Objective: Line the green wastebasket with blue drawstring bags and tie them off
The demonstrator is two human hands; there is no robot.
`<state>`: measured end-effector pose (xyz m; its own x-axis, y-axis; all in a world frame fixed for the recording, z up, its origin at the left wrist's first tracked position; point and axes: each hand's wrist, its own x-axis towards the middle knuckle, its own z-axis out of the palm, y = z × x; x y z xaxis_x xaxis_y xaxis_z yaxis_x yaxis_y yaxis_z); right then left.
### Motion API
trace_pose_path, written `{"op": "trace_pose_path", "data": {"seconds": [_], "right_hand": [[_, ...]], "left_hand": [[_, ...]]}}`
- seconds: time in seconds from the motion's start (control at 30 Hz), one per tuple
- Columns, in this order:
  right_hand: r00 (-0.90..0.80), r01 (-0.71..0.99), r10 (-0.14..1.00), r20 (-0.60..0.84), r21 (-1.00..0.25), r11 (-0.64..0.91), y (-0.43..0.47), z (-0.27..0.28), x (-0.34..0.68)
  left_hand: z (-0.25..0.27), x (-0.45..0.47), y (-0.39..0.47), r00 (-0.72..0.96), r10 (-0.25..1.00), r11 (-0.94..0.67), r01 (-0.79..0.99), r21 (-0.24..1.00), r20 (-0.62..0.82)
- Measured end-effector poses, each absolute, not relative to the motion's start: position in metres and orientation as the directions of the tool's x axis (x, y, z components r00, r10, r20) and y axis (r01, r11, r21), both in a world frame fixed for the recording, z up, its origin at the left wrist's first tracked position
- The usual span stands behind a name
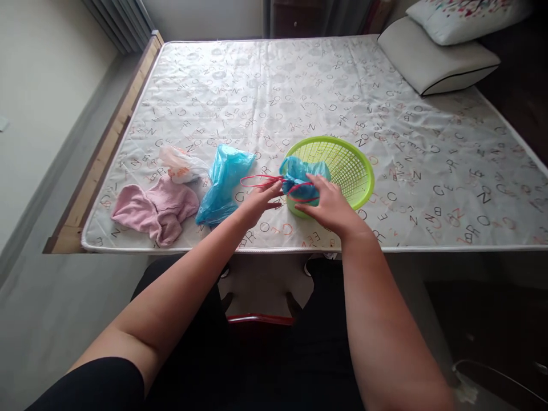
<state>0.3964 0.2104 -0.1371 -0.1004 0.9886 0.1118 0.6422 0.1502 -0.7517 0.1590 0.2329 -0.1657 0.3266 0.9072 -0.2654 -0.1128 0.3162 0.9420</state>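
A lime-green plastic basket (367,177) lies tilted on the mattress, its slatted opening turned up and to the right. At its left side is a bunched blue plastic bag (295,169) with red drawstrings (256,181). My left hand (262,200) is at the bag's left, fingers closed about the red string, one loop sticking out leftward. On the bag's right, my right hand (327,202) curls its thumb and fingers around the bunched plastic and a red loop. Part of the bag and basket is hidden behind my right hand.
Left of the basket lie another blue plastic bag (225,182), a whitish plastic bag (182,164) and a pink cloth (156,208). The letter-printed mattress (240,97) has a wooden bed rail (115,131) at left. Pillows (440,57) rest at the far right.
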Motion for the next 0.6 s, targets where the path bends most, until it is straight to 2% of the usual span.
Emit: {"op": "trace_pose_path", "data": {"seconds": [0.13, 0.23, 0.33, 0.5, 0.53, 0.6], "right_hand": [[-0.053, 0.549, 0.998, 0.017, -0.835, 0.043, 0.216, -0.146, 0.395], [0.099, 0.309, 0.995, -0.015, -0.950, -0.045, 0.222, -0.144, 0.398], [0.234, 0.042, 0.971, 0.040, -0.999, 0.031, 0.230, -0.136, 0.402], [0.228, -0.211, 0.965, 0.132, -0.960, 0.182, 0.239, -0.114, 0.416], [0.234, -0.250, 0.960, 0.154, -0.944, 0.213, 0.239, -0.109, 0.417], [0.260, -0.323, 0.947, 0.189, -0.907, 0.270, 0.239, -0.102, 0.417]], "left_hand": [[-0.168, 0.166, 0.225, 0.354, 0.877, 0.353, -0.015, 0.936, -0.325], [-0.169, 0.168, 0.221, 0.322, 0.889, 0.329, 0.044, 0.943, -0.325], [-0.170, 0.170, 0.220, 0.312, 0.894, 0.316, 0.072, 0.946, -0.322], [-0.173, 0.174, 0.219, 0.383, 0.858, 0.346, 0.062, 0.936, -0.342], [-0.174, 0.175, 0.218, 0.373, 0.863, 0.344, 0.061, 0.937, -0.341], [-0.174, 0.177, 0.215, 0.249, 0.914, 0.308, 0.092, 0.947, -0.322]]}}
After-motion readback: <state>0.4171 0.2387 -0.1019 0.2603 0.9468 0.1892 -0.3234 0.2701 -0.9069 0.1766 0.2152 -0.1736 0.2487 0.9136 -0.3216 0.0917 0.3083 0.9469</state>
